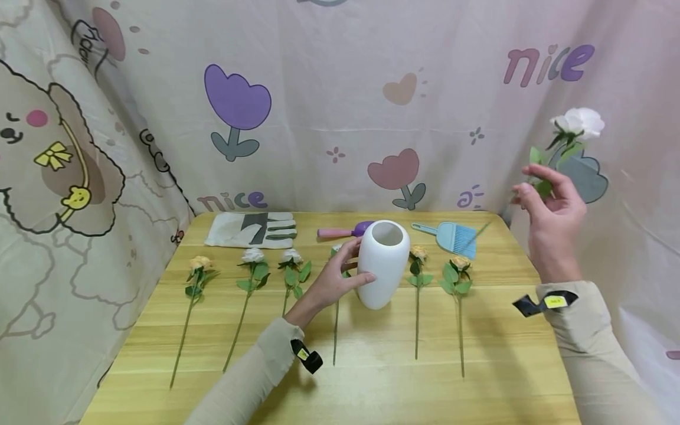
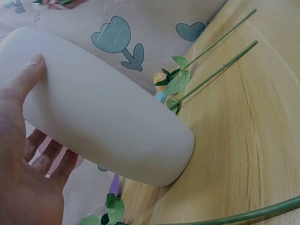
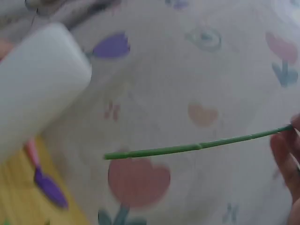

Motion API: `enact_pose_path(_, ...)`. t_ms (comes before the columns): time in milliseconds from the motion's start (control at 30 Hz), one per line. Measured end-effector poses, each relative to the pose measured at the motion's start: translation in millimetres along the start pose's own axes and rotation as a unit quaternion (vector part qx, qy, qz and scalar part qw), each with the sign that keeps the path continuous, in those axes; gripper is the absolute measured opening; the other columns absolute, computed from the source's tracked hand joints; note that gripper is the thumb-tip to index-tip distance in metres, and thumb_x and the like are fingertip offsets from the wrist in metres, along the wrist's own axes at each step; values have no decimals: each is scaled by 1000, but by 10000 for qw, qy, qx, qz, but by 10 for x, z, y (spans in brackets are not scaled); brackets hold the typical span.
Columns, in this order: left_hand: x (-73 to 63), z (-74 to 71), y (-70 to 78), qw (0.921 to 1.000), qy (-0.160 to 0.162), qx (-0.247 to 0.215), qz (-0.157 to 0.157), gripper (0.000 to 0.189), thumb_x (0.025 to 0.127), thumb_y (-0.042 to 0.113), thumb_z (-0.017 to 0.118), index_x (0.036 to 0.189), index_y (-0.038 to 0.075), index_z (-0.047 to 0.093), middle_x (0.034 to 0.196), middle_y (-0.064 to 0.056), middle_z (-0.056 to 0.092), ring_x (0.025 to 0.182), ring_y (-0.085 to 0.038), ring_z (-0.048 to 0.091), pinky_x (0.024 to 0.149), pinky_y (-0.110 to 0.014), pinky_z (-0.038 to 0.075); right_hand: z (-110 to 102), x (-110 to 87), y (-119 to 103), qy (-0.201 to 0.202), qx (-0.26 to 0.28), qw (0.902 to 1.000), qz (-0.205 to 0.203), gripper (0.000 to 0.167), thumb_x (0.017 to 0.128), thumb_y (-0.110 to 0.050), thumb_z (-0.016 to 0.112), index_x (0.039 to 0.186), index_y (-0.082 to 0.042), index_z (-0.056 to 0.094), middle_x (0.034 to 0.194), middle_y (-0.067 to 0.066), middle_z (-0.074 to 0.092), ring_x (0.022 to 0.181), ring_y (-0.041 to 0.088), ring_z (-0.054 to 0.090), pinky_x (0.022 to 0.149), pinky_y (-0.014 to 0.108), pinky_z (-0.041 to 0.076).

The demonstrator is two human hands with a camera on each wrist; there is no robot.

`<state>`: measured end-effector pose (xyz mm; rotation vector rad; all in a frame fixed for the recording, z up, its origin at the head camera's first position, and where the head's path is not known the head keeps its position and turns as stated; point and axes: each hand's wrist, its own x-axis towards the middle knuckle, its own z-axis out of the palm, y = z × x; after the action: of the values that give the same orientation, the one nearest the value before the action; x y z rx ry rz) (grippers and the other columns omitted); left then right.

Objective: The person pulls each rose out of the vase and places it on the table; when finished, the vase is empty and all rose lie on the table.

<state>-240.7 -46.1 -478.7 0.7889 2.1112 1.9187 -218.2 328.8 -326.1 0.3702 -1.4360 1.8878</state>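
Observation:
My left hand point(image 1: 332, 282) grips the white vase point(image 1: 383, 274) by its side, fingers behind and thumb in front. The vase stands slightly tilted on the table, with its mouth towards me. High on the right, my right hand point(image 1: 558, 227) pinches a white rose point(image 1: 579, 123) just below the bloom. In the right wrist view its bare green stem point(image 3: 199, 146) extends towards the vase point(image 3: 47, 79) but stays apart from it. A rose behind the vase and left hand is partly hidden; its stem point(image 1: 336, 333) shows.
On the wooden table point(image 1: 372, 383) lie yellow roses point(image 1: 202, 264) and white roses point(image 1: 252, 255) in a spread row. Towards the back are a grey-and-white glove point(image 1: 228, 231), a purple trowel with a pink handle point(image 1: 334, 232) and a small blue brush point(image 1: 454, 236). A printed curtain point(image 1: 319, 106) hangs behind.

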Motion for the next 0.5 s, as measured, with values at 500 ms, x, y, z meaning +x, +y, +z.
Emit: enact_pose_path(500, 4, -18, -27, 9998, -84, 8, 190, 82, 99, 23, 83, 168, 28, 38, 161, -4, 53, 149, -29, 51, 122, -62, 44, -1494, -570, 435, -1704, -1931, 9289, 2661, 36, 106, -1, 68, 141, 1, 64, 126, -11, 74, 97, 5, 74, 82, 19, 64)
